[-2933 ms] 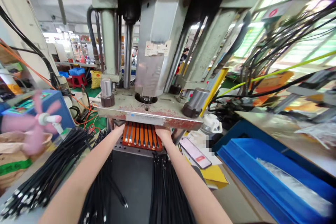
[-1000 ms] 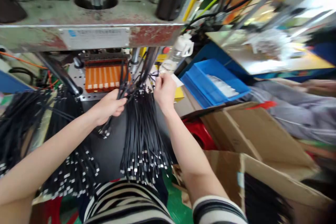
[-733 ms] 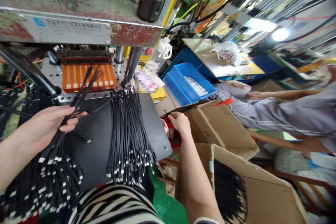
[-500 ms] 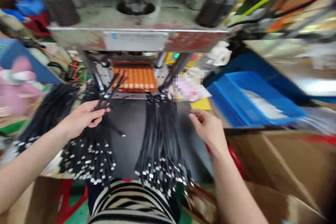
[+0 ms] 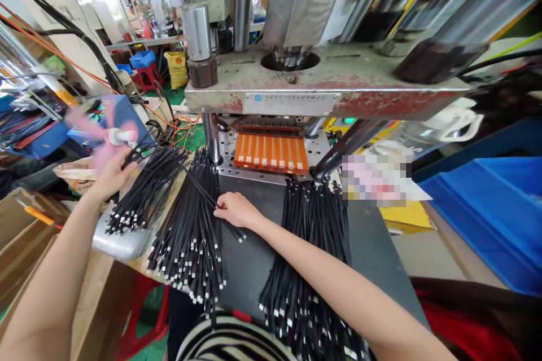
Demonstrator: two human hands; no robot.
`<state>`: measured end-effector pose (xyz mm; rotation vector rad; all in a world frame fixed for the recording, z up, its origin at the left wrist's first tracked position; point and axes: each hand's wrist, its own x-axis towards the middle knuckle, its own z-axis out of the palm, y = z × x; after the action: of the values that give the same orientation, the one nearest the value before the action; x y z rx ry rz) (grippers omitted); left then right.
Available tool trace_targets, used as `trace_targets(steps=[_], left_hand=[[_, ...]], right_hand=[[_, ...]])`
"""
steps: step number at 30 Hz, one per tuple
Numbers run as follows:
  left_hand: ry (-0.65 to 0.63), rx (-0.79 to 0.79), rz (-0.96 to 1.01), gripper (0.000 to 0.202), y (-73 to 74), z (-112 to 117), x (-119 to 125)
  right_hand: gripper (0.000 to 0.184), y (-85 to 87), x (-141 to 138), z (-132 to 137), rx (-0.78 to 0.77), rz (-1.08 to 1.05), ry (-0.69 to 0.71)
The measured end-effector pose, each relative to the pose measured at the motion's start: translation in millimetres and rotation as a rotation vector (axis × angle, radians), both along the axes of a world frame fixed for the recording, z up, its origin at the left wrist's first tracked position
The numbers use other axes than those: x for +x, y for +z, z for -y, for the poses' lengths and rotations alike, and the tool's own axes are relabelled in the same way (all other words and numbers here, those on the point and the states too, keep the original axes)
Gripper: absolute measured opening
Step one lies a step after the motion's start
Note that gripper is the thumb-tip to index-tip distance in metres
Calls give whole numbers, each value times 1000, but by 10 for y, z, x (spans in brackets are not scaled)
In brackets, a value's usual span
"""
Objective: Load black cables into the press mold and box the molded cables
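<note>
My left hand [image 5: 113,174] is at the far left, in front of the pink fan, with its fingers closed on dark cable ends. Just right of it lies a smaller bundle of black cables [image 5: 150,186]. My right hand [image 5: 237,210] reaches across to the middle bundle of black cables [image 5: 190,231], pinching black cables at its right edge. Small metal connectors tip the cables at their near ends. Beneath my right forearm is another bundle of black cables [image 5: 315,225], partly covered by it.
A press [image 5: 322,90] stands over an orange slotted fixture [image 5: 271,152] behind the black work surface [image 5: 249,271]. The pink fan [image 5: 112,138] is at the left. Blue bins [image 5: 486,214] and yellow sheets [image 5: 409,217] are at the right; a cardboard box [image 5: 95,282] sits below left.
The view has swung left. My right hand has crossed from the right side to the middle bundle and pinched cables there. My left hand has moved left, away from the fixture, with cables in it.
</note>
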<state>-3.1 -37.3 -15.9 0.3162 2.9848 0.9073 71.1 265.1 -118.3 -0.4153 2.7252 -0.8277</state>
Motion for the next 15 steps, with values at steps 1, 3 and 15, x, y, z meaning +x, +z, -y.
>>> trace_targets(steps=[1,3,15], left_hand=[[-17,-161,4,41,-112,19,-5],[-1,-518,-25,42,-319,20,16],[-62,-567,-385,41,-359,-964,-103]], right_hand=[[14,1,5,1,2,2,16],[13,29,46,-13,26,-20,53],[22,619,-438,-457,-131,-523,-196]])
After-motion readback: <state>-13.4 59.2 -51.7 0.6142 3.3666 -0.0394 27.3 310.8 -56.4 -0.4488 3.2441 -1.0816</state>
